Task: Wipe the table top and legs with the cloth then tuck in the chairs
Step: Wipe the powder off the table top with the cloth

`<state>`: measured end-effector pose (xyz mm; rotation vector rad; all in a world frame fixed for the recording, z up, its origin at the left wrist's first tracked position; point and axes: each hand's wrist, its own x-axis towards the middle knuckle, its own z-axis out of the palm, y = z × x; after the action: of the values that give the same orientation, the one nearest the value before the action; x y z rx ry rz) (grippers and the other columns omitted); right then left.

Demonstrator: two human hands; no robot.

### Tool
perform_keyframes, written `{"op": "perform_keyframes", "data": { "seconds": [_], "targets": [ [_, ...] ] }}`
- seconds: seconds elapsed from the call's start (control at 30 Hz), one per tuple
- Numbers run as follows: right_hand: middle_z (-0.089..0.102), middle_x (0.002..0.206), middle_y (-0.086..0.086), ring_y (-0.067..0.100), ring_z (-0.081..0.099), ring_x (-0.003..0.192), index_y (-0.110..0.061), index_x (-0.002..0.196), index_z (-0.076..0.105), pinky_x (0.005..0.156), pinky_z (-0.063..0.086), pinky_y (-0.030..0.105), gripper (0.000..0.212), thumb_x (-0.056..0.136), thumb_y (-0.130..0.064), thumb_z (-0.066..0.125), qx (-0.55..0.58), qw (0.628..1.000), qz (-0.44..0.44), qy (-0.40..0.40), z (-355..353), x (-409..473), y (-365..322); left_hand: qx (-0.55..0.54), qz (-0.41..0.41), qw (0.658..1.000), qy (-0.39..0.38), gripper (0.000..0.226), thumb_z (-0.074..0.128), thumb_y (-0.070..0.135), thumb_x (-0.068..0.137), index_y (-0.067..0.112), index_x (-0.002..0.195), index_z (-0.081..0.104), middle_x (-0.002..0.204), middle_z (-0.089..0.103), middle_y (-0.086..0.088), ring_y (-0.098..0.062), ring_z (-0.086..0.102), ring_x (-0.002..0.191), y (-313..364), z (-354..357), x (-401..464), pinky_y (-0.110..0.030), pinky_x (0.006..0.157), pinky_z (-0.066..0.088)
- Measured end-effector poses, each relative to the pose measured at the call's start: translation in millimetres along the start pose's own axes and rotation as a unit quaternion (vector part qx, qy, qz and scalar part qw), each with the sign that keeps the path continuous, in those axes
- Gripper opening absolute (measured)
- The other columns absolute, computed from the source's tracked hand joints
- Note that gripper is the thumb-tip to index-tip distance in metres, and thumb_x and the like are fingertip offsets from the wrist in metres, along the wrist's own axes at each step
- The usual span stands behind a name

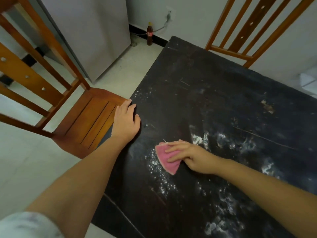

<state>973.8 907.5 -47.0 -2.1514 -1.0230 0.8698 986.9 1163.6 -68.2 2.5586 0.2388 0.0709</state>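
The dark table (214, 103) runs diagonally, its left edge meeting the seat of a pulled-out wooden chair (89, 117); a second chair (243, 35) stands at its far edge. On the table's left edge rests the left hand (125, 122), fingers relaxed, holding nothing. Nearer the table's middle, the right hand (188, 156) presses the pink cloth (167, 158) flat with straight fingers, amid white powder (157, 164).

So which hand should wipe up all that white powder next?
The right hand, probably. Its straight fingers already press the pink cloth flat on the table, beside the white powder. The left hand holds no cloth and rests at the table's edge.
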Motion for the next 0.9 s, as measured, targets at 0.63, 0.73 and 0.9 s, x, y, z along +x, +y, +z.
{"op": "perform_keyframes", "data": {
  "seconds": [0.63,0.73,0.9],
  "targets": [
    [0.053,0.136,0.000,0.003,0.029,0.135,-0.014,0.114,0.067,0.116,0.008,0.022,0.048,0.079,0.004,0.039,-0.004,0.994,-0.045,-0.101,71,-40,-45,0.036,0.013,0.999,-0.014,0.041,0.035,0.019,0.098,0.007,0.137,0.040,0.150,0.027,-0.012,-0.024,0.015,0.142,-9,6,-66,-0.039,0.115,0.003],
    [0.062,0.122,-0.001,0.007,0.060,0.104,-0.016,0.107,0.070,0.092,0.046,0.020,0.048,0.075,0.008,0.043,0.111,0.992,0.053,-0.035,15,-25,-46,0.100,0.004,0.995,-0.006,0.045,0.033,0.024,0.097,0.013,0.141,0.034,0.153,0.022,-0.008,-0.020,0.010,0.143,-2,17,-69,-0.041,0.115,0.001],
    [0.060,0.116,0.008,-0.011,0.059,0.094,-0.002,0.113,0.064,0.081,0.040,0.003,0.054,0.071,0.018,0.037,0.086,0.964,0.114,0.224,-98,48,3,0.147,0.001,0.989,-0.007,0.047,0.031,0.027,0.097,0.014,0.142,0.030,0.153,0.021,-0.009,-0.022,0.009,0.143,-1,21,-70,-0.043,0.114,0.002]
  ]
}}
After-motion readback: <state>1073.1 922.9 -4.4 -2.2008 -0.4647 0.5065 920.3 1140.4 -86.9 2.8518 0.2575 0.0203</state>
